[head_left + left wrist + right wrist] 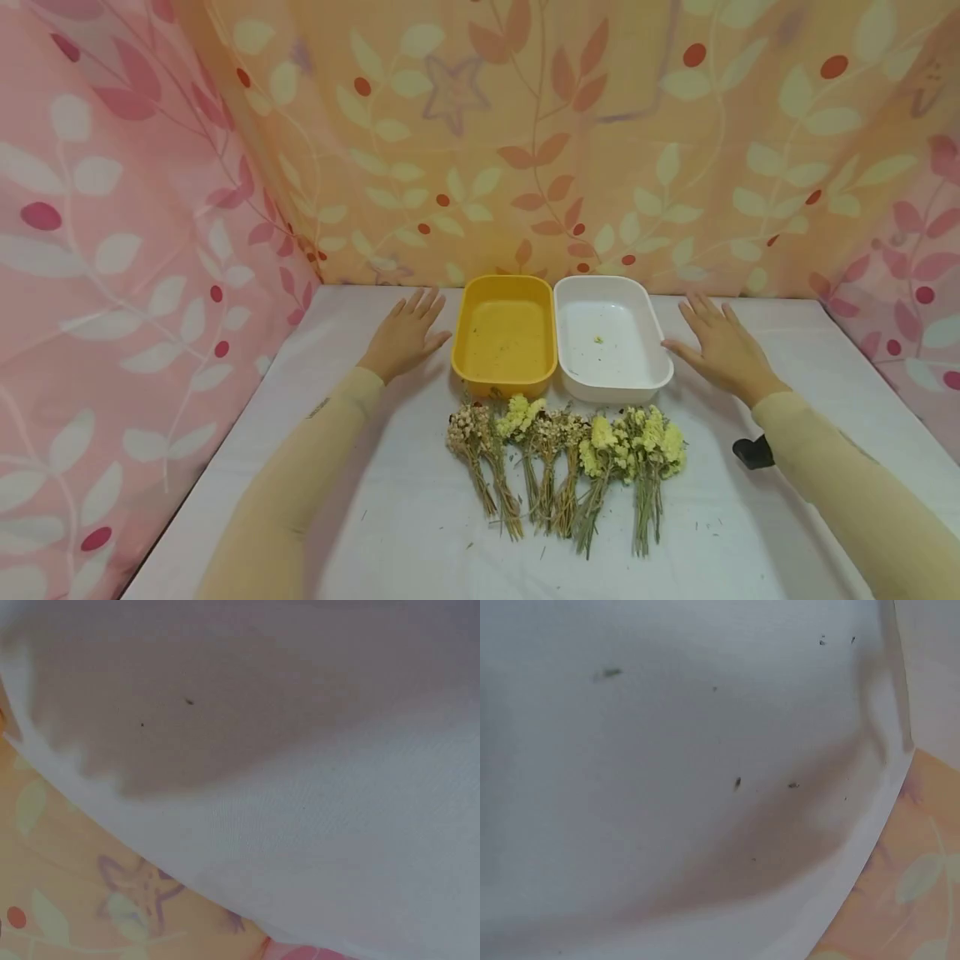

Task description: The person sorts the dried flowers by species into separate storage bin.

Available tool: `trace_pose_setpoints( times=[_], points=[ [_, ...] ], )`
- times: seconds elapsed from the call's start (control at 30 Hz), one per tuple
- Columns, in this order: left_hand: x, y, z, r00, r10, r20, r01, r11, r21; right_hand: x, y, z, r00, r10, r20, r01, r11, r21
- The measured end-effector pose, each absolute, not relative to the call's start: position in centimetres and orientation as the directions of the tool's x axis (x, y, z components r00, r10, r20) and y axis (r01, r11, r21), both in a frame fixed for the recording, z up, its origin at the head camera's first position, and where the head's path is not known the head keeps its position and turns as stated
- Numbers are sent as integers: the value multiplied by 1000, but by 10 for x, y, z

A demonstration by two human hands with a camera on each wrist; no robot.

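Both hands are spread with straight fingers and hold nothing. My left hand [405, 337] is just left of the yellow tub [460, 367]. On the other side, my right hand [723, 346] has its thumb close to the rim of the white tub [652, 385]; whether it touches cannot be told. The two tubs stand side by side. In front of them lies a row of dried flower bunches: brownish ones [547, 442] at the left and middle, pale yellow ones [660, 442] mostly at the right. Neither wrist view shows the hands' fingers, only their shadows on the cloth.
A white cloth [405, 533] covers the table, with small plant crumbs scattered on it. Bits of plant [597, 339] lie in the white tub. Patterned curtains [480, 167] rise behind and at both sides. A black object [752, 452] shows beside the right forearm.
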State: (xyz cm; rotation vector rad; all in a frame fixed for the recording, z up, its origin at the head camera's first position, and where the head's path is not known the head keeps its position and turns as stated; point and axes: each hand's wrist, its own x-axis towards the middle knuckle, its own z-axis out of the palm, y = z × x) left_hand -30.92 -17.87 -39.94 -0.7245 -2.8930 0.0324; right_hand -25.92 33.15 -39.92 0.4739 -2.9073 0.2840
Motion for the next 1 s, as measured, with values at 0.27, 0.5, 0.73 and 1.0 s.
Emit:
trace_pose_setpoints(
  times=[0.27,0.5,0.73,1.0],
  points=[
    [-301,-180,-399,-860,485,159,487,873,-27,-254,329,-405,-922,-314,227,-354,922,-160],
    [-294,-178,-399,-853,497,158,506,863,17,-245,328,-400,-936,-272,225,-317,928,-196],
    [-291,-174,-401,-860,489,148,500,865,48,-235,325,-399,-935,-258,244,-316,917,-242],
    [-286,-173,-403,-866,473,163,494,861,122,-224,322,-403,-938,-237,251,-313,892,-327]
  ],
)
